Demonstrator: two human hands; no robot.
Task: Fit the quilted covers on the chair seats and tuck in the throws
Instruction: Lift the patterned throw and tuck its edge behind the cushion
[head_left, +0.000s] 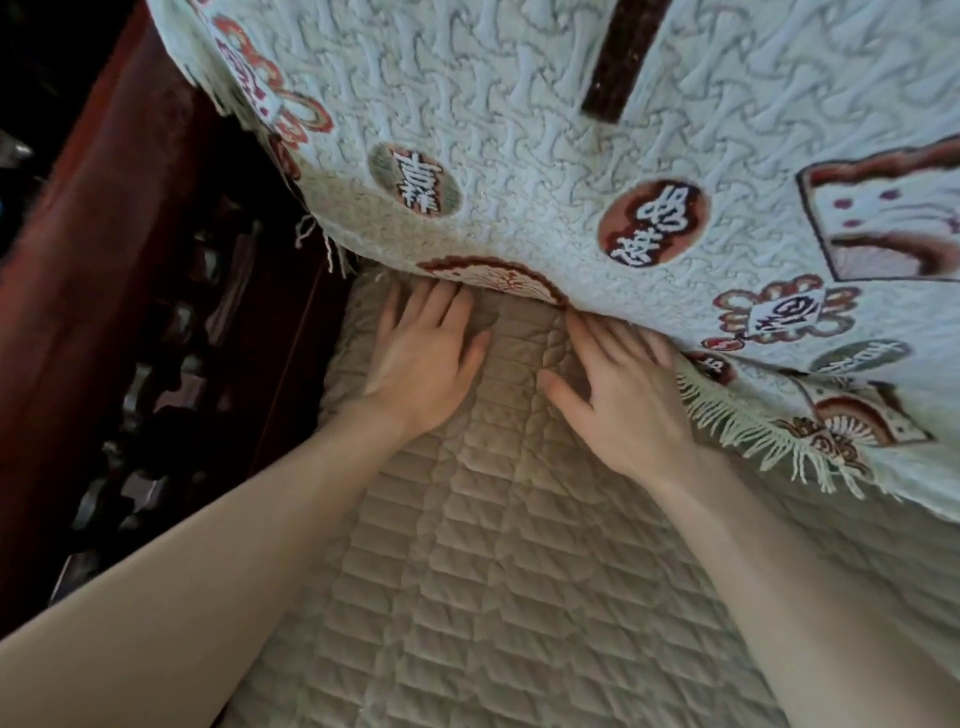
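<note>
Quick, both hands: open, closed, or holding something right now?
Left hand: open, fingers flat on the quilted cover, tips at the edge of the throw.
Right hand: open, pressing the quilted cover beside the throw's fringe, holding nothing.

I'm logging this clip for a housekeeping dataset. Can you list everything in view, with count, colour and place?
quilted cover: one, beige, spread over the seat, lower middle.
throw: one, pale with red-brown motifs, draped over the chair back, lower edge meeting the seat.
fringe: one row, pale, on the throw's edge at right, lying on the cover.
wooden armrest: one, dark red, carved, at left.
dark strip: one, dark brown, top centre; cannot tell what it is.
left hand: one, flat on the cover, fingertips at the throw's edge.
right hand: one, flat on the cover, fingertips under the throw's edge.
</note>
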